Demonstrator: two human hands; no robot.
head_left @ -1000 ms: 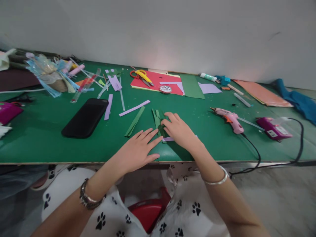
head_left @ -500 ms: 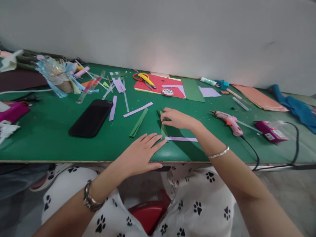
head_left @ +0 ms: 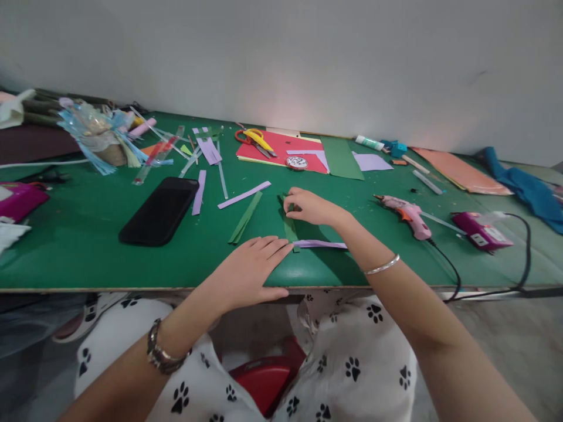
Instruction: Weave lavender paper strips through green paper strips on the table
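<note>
My right hand [head_left: 311, 207] has its fingers pinched on the upper end of a green paper strip [head_left: 290, 230], which runs toward the table's front edge. My left hand [head_left: 253, 271] lies flat near the table edge, fingers stretched out, its fingertips by the lower end of that strip. A purple paper strip [head_left: 321, 244] extends from those fingertips to the right, under my right forearm. Left of the held strip lie folded green paper strips [head_left: 245, 219] and another purple strip [head_left: 244, 194]. The pinching fingertips are partly hidden.
A black phone [head_left: 160, 211] lies left on the green table [head_left: 88, 264]. Scissors [head_left: 255, 142] rest on red paper [head_left: 303, 146] at the back. To the right are a pink glue gun [head_left: 407, 215] with a cord and a purple power socket [head_left: 481, 231].
My right hand stays at the green strip's upper end, its fingers curled in a little more. My left hand has hardly moved. The whole view has shifted slightly.
</note>
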